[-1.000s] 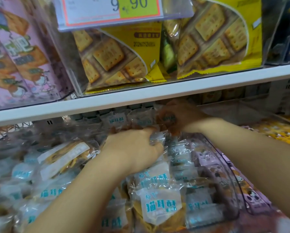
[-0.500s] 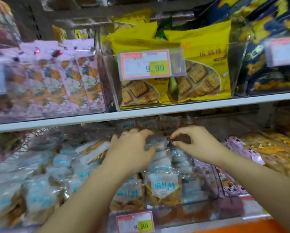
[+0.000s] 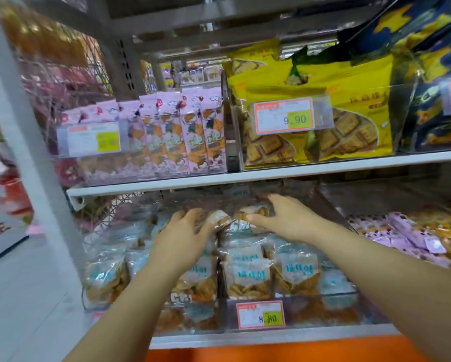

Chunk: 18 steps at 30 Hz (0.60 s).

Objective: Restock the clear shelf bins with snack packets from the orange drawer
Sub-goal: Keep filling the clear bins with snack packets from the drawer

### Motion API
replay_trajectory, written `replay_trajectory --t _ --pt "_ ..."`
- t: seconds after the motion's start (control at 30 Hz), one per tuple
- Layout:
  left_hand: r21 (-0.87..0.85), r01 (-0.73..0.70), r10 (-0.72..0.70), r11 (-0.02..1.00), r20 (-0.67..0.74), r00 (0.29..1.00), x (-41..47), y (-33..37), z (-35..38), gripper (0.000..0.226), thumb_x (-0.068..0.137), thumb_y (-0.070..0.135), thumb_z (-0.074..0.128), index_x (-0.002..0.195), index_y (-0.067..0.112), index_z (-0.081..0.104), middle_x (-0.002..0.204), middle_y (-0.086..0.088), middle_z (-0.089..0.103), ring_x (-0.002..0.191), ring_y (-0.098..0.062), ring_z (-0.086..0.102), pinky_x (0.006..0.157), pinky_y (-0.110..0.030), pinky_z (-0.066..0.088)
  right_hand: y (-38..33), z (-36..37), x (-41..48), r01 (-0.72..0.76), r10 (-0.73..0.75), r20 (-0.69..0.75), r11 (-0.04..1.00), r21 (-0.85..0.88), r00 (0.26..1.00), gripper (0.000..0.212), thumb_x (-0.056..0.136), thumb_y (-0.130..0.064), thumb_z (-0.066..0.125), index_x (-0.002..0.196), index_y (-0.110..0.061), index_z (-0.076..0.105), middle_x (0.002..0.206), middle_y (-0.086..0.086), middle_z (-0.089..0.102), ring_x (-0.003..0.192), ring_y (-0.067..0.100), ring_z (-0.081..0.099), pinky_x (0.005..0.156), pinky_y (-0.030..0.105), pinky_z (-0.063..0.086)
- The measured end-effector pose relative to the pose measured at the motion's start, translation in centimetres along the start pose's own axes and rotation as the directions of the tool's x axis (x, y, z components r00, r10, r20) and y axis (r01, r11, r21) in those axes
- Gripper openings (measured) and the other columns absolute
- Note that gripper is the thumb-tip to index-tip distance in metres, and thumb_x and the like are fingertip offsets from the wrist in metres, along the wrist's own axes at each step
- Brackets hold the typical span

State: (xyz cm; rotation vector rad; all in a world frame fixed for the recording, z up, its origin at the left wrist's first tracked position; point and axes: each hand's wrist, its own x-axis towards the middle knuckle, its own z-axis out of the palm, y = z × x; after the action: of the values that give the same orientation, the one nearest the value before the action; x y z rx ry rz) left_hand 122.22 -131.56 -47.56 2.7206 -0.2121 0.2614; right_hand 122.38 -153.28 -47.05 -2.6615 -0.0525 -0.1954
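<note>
shop shelving fills the whole view, kinda blurry. nearest is a strip of the orange drawer along the bottom edge, right under the white lip of the lower shelf. on that shelf sits the clear bin with an 8.80 price tag on its front wall, and it's packed with snack packets, see-through bags with pale blue labels and golden-brown bits inside.

both bare arms reach in over the pile. left hand lies flat on the packets, fingers spread and fairly straight, gripping nothing, fingertips just touching a packet near the back. right hand is beside it, a bit further in, fingers arched over the top packet with the thumb against its near side, so it looks like it's pinching that one at the top of the heap. next bin to the right holds purple packets.

further back, the upper shelf has pink packets standing in a row, then yellow cracker bags behind a 9.90 price tag, and dark blue bags at far right.
</note>
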Motion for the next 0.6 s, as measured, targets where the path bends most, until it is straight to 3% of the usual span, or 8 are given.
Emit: replay_trajectory --t 0.17,0.27,0.37,0.47,0.53,0.6 --pt "0.17 0.035 -0.041 0.985 0.032 0.999 0.2 0.0 -0.2 0.061 0.092 0.06 0.041 0.144 0.03 0.031 0.145 -0.001 0.043 0.131 -0.03 0.036 0.102 -0.041 0.031 -0.7 0.4 0.4 -0.078 0.087 -0.056 0.986 0.149 0.995 0.063 0.073 -0.046 0.076 0.125 -0.015 0.055 0.117 0.004 0.062 0.106 0.023 0.058 0.09 0.033 0.049" --pt "0.098 0.017 -0.021 0.995 0.042 0.999 0.1 -0.1 -0.3 0.066 0.088 0.061 0.05 0.143 0.031 0.031 0.144 0.001 0.043 0.131 -0.029 0.037 0.104 -0.042 0.031 -1.3 0.3 -0.3 -0.016 0.064 -0.204 0.973 0.229 0.977 0.059 0.072 -0.03 0.08 0.124 -0.015 0.056 0.092 0.001 0.063 0.079 0.018 0.059 0.071 0.027 0.049" --pt "-0.065 -0.036 0.032 0.997 -0.065 0.997 -0.3 -0.1 -0.5 0.063 0.087 0.049 0.062 0.14 0.029 0.036 0.141 0.002 0.044 0.123 -0.022 0.047 0.102 -0.038 0.037 -1.3 0.4 -1.2 0.042 0.064 -0.262 0.924 0.38 0.963 0.048 0.074 -0.023 0.078 0.116 -0.015 0.057 0.074 0.004 0.049 0.058 0.013 0.045 0.049 0.022 0.032" --pt "-0.269 -0.139 0.083 0.953 -0.208 0.975 -1.4 0.4 -1.3 0.053 0.088 0.032 0.066 0.136 0.026 0.045 0.132 0.005 0.047 0.115 -0.012 0.048 0.09 -0.022 0.035 -1.0 0.1 -2.7 0.059 0.104 -0.292 0.865 0.499 0.951 0.039 0.076 -0.019 0.078 0.106 -0.023 0.054 0.084 0.006 0.055 0.064 0.012 0.053 0.051 0.017 0.037" --pt "-0.315 -0.214 0.124 0.925 -0.281 0.952 -2.3 0.7 -1.9 0.048 0.088 0.028 0.066 0.133 0.026 0.049 0.119 0.01 0.049 0.105 -0.004 0.046 0.085 -0.017 0.032 -1.1 -0.6 -4.3 0.093 0.129 -0.285 0.755 0.649 0.95 0.041 0.076 -0.008 0.076 0.106 -0.026 0.054 0.09 0.004 0.062 0.069 0.013 0.059 0.059 0.014 0.046" --pt "-0.328 -0.292 0.188 0.898 -0.313 0.931 -3.3 0.9 -2.6 0.042 0.087 0.023 0.067 0.127 0.028 0.053 0.105 0.014 0.047 0.09 0.004 0.044 0.075 -0.011 0.032 -0.9 -1.2 -5.9 0.1 0.147 -0.253 0.65 0.753 0.956 0.043 0.076 -0.002 0.075 0.105 -0.026 0.057 0.096 0.001 0.064 0.078 0.015 0.064 0.074 0.026 0.053"
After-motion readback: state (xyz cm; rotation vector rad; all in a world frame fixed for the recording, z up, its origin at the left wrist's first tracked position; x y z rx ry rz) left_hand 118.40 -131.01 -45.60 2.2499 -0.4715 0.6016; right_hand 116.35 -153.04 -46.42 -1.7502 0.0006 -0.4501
